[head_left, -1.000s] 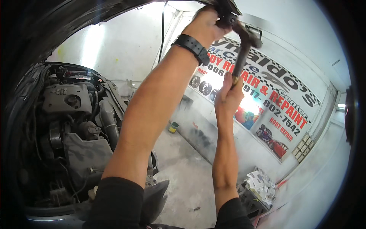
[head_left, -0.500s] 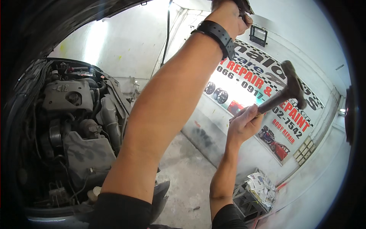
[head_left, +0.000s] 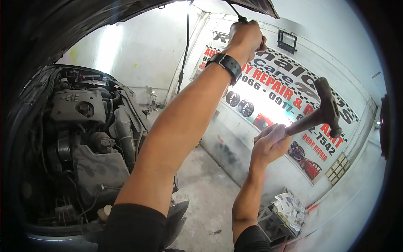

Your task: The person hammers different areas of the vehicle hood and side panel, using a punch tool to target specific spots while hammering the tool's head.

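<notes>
Raised near the top, my left hand point(head_left: 247, 35) is closed around the dark handle of a screwdriver point(head_left: 240, 17). Its thin shaft runs up to the underside of the raised hood point(head_left: 252, 5), where the tip is out of sight. A black strap circles that wrist. Lower and to the right, my right hand point(head_left: 270, 145) grips a hammer point(head_left: 308, 119) by its handle. The worn metal hammer head points up and to the right, apart from the screwdriver and the hood.
At the left lies the open engine bay point(head_left: 79, 105) with its grey engine cover. A thin hood prop point(head_left: 184, 54) stands behind my left arm. A large printed banner point(head_left: 268, 84) hangs on the wall. Newspapers point(head_left: 289, 208) lie on a stand at the lower right, beside the concrete floor point(head_left: 201, 189).
My left hand appears lower in view and farther from the hood edge, with the screwdriver shaft now showing. The hammer sits slightly lower and farther right. The whole view has shifted a little.
</notes>
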Tool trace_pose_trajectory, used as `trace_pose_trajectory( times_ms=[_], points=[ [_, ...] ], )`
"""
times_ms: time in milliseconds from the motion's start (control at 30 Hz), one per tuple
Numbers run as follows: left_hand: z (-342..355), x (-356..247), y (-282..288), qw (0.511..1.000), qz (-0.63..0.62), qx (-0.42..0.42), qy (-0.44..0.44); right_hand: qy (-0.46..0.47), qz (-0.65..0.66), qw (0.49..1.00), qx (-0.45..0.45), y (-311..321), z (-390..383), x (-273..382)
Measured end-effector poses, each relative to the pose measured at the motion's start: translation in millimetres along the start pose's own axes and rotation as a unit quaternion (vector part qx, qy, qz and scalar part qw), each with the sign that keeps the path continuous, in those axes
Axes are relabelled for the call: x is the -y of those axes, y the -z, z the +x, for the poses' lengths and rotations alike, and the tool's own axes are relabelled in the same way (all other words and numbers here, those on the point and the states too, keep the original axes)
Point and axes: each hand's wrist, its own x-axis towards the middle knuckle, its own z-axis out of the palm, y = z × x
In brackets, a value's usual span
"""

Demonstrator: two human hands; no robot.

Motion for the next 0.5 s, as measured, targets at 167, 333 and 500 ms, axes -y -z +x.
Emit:
trace_pose_trajectory(
  times_ms=[167,333,500],
  points=[
    [-1.0,61.1,24.5,0.925,0.370,-0.017,-0.087,-0.030,-0.005,1.000,-0.008,12.8,1.0,-9.3],
    [-25.4,161.4,141.0,0.954,0.272,-0.117,0.051,-0.040,0.065,0.997,0.011,39.0,-19.3,-25.6],
    [-43.0,116.8,117.5,0.987,0.088,-0.115,0.063,-0.074,0.095,0.992,0.022,54.2,-34.2,-25.3]
  ],
)
